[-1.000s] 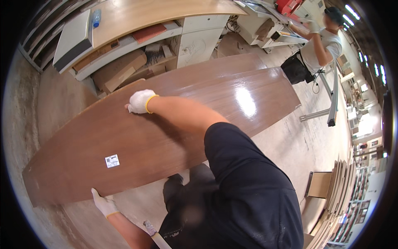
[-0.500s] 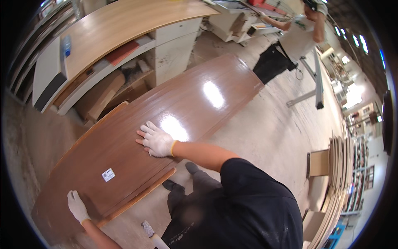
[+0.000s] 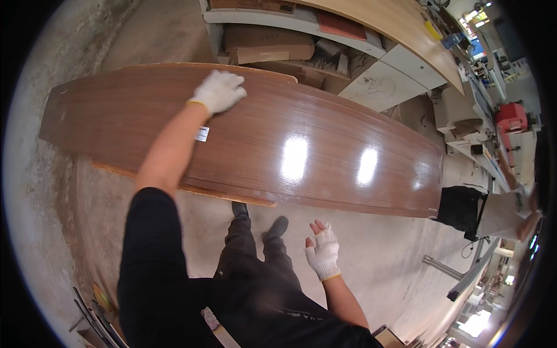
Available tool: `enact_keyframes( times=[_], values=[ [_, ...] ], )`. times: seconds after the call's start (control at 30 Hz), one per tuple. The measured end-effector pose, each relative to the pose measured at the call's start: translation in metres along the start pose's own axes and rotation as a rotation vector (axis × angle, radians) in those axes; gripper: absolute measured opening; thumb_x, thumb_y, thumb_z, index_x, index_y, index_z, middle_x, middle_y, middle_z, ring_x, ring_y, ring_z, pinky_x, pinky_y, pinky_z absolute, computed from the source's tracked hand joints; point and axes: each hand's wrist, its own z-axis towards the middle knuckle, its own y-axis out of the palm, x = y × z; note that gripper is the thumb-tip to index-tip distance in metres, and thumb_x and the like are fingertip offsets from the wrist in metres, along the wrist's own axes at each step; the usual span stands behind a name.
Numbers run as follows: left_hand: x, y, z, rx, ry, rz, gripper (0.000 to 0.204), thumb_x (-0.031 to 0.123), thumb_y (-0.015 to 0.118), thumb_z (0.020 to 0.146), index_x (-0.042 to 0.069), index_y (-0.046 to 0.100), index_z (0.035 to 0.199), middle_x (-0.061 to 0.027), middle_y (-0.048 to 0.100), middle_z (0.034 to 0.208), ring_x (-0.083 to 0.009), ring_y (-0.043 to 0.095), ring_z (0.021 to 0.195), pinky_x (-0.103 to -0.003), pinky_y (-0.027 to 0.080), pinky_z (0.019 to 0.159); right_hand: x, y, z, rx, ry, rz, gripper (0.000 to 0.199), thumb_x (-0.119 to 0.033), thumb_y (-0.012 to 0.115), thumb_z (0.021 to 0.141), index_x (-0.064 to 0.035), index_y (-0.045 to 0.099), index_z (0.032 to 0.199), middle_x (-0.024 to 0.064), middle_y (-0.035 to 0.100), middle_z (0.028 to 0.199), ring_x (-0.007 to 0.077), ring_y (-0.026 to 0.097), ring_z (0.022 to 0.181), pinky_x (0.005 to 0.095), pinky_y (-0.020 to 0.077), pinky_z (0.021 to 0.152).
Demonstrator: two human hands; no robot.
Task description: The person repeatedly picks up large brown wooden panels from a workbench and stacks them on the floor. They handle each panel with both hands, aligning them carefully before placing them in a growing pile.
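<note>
A long brown wood-grain panel [image 3: 249, 145] with a glossy surface stretches across in front of me. My left hand [image 3: 219, 91], in a white knit glove, rests on the panel close to its far edge, fingers extended and parted. A small white label [image 3: 202, 134] sticks to the panel beside my left forearm. My right hand [image 3: 323, 249], gloved the same way, hovers off the near side of the panel, apart from it. Its fingers are slightly bent, with nothing visible between them. Boards with pale raw edges [image 3: 232, 198] show below the panel on both long sides.
A workbench [image 3: 400, 23] with shelves holding cardboard and scraps stands along the far side. Another person [image 3: 464, 211] is by the panel's right end. A grey metal stand [image 3: 464, 278] is at the right. A rough wall [image 3: 35, 191] borders the left.
My view has turned, so the panel now lies nearly level across it. My left hand has shifted to the panel's far edge; my right hand has come off the panel toward me.
</note>
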Motion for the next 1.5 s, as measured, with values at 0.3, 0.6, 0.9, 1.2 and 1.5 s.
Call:
enact_keyframes(
  times=[0.3, 0.6, 0.9, 1.2, 1.5],
  values=[
    [-0.005, -0.031, -0.024, 0.319, -0.548, -0.19, 0.063, 0.042, 0.058, 0.1, 0.007, 0.048, 0.152, -0.0252, 0.073, 0.127, -0.0466, 0.067, 0.122, -0.056, 0.051, 0.109, 0.062, 0.025, -0.104, -0.038, 0.57, 0.448, 0.034, -0.001, 0.066, 0.094, 0.0014, 0.07, 0.128, 0.0176, 0.076, 0.117, 0.0306, 0.075, 0.104, 0.0433, 0.0609, 0.088],
    [-0.205, -0.127, -0.231, 0.497, -1.485, -0.289, 0.084, 0.038, 0.056, 0.101, -0.007, 0.03, 0.166, -0.0264, 0.068, 0.144, -0.0392, 0.069, 0.13, -0.05, 0.052, 0.113, 0.143, 0.054, -0.249, -0.266, 0.92, 0.547, 0.029, -0.006, 0.062, 0.096, 0.0014, 0.076, 0.12, 0.0133, 0.08, 0.105, 0.0201, 0.075, 0.102, 0.0336, 0.0596, 0.09],
    [0.348, 0.068, -0.221, -0.113, 0.411, 0.108, 0.022, 0.024, 0.062, 0.104, 0.011, 0.079, 0.107, -0.013, 0.078, 0.114, -0.0333, 0.069, 0.121, -0.052, 0.055, 0.104, 0.099, 0.0, -0.375, -0.036, 0.996, 0.464, 0.037, -0.031, 0.061, 0.101, -0.01, 0.077, 0.128, 0.0207, 0.079, 0.117, 0.0355, 0.076, 0.113, 0.0428, 0.0583, 0.1],
    [0.795, 0.071, -0.424, -0.906, 1.209, -0.287, 0.059, 0.049, 0.057, 0.102, 0.013, 0.062, 0.148, -0.0205, 0.076, 0.128, -0.0412, 0.072, 0.119, -0.048, 0.056, 0.103, 0.062, -0.028, -0.667, 0.218, 1.392, 0.456, 0.037, -0.038, 0.06, 0.101, -0.0134, 0.08, 0.121, 0.0189, 0.078, 0.116, 0.0404, 0.073, 0.114, 0.0485, 0.0565, 0.101],
    [1.011, 0.122, -0.41, -0.833, 1.128, -0.299, 0.054, 0.048, 0.061, 0.102, 0.011, 0.068, 0.14, -0.0209, 0.076, 0.123, -0.0437, 0.072, 0.115, -0.05, 0.057, 0.101, 0.245, -0.178, -0.811, 0.373, 1.429, 0.362, 0.04, -0.039, 0.059, 0.103, -0.0128, 0.077, 0.127, 0.0193, 0.077, 0.122, 0.0418, 0.071, 0.117, 0.0502, 0.0565, 0.102]
  ],
)
